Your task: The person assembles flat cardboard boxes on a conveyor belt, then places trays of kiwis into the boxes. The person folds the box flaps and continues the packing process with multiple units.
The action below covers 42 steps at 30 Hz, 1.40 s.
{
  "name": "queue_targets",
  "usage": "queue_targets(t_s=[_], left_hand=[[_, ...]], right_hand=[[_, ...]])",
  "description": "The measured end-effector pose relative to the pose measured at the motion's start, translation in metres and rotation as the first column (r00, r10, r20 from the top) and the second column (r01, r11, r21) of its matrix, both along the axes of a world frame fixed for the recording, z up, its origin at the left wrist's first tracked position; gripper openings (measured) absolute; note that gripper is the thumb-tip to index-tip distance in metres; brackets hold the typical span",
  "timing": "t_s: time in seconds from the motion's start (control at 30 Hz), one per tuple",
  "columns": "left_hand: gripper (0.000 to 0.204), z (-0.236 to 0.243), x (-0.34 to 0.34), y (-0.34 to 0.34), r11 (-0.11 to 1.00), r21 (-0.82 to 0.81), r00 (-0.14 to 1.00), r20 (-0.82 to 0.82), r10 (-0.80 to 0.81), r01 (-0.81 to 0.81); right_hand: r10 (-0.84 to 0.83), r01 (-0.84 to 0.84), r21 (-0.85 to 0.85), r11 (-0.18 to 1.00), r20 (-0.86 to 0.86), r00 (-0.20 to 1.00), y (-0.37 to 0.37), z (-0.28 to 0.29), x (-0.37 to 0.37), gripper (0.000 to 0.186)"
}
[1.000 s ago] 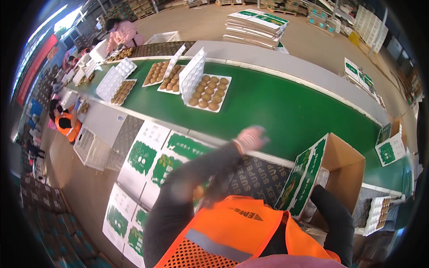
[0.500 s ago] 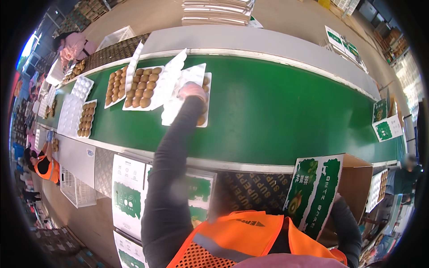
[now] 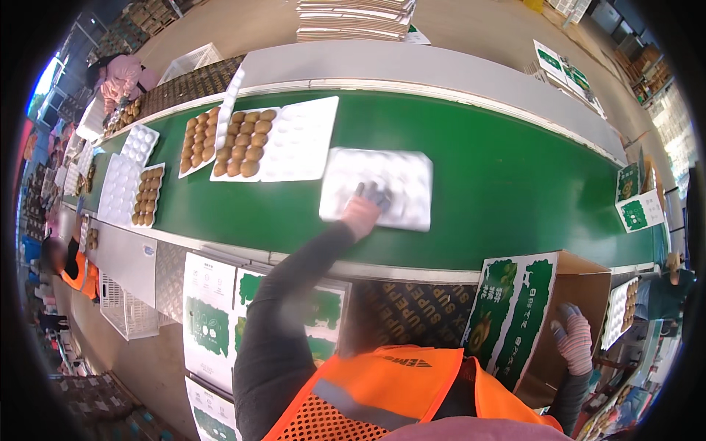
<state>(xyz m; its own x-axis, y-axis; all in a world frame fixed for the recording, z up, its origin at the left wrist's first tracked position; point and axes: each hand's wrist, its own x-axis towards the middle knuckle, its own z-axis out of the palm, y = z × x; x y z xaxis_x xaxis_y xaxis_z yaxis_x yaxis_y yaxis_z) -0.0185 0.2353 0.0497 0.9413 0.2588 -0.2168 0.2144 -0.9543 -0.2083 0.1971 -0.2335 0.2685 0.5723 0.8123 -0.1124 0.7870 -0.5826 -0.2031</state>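
My left hand (image 3: 365, 206), in a grey-fingered glove, lies with its fingers spread on a closed white kiwi tray (image 3: 412, 187) on the green belt. The tray is blurred, and what it contains is hidden. My right hand (image 3: 575, 344), in a striped glove with grey fingertips, is open at the opening of a green-and-white cardboard box (image 3: 512, 316). That box lies on its side against the belt's near edge. Left of the closed tray, an open tray of brown kiwis (image 3: 246, 143) has its white dimpled lid (image 3: 301, 140) laid flat beside it.
Further left on the belt (image 3: 485, 184) are another kiwi tray (image 3: 197, 143) and a smaller one (image 3: 148, 195). Printed cartons (image 3: 209, 312) stand at the near left. Another open box (image 3: 638, 206) sits at the belt's right end. Co-workers (image 3: 77, 268) stand at the left.
The tray under my left hand has moved right and nearer, and its lid now covers the kiwis. The neighbouring lid now lies flat. My right hand has come into view at the box opening.
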Motion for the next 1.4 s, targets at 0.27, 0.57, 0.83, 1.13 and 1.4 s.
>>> queue_targets(t_s=[0.27,0.57,0.83,1.13,1.4], left_hand=[[0.049,-0.021,-0.045,-0.005,0.514,-0.808,0.741,0.152,0.654,-0.287],[0.072,0.015,0.016,-0.017,0.192,-0.758,0.453,-0.15,0.879,-0.624],[0.056,-0.027,0.009,-0.05,-0.052,-0.995,0.686,-0.097,0.721,-0.085],[0.038,0.128,-0.036,-0.149,-0.485,-0.842,0.444,-0.351,0.825,0.237],[0.041,0.294,-0.064,-0.218,-0.4,-0.764,0.537,-0.083,0.839,0.507]], right_hand=[[-0.143,0.093,0.236,0.967,0.202,0.969,-0.057,0.013,0.015,0.034],[-0.57,0.571,0.165,0.804,-0.06,0.82,-0.114,-0.01,0.01,0.055],[-0.437,0.45,0.206,0.869,-0.106,0.893,-0.106,0.003,0.016,0.048],[-0.287,0.332,0.167,0.928,-0.247,0.926,-0.128,-0.014,0.046,0.038],[-0.194,0.226,0.222,0.948,-0.159,0.968,-0.095,0.003,0.031,0.034]])
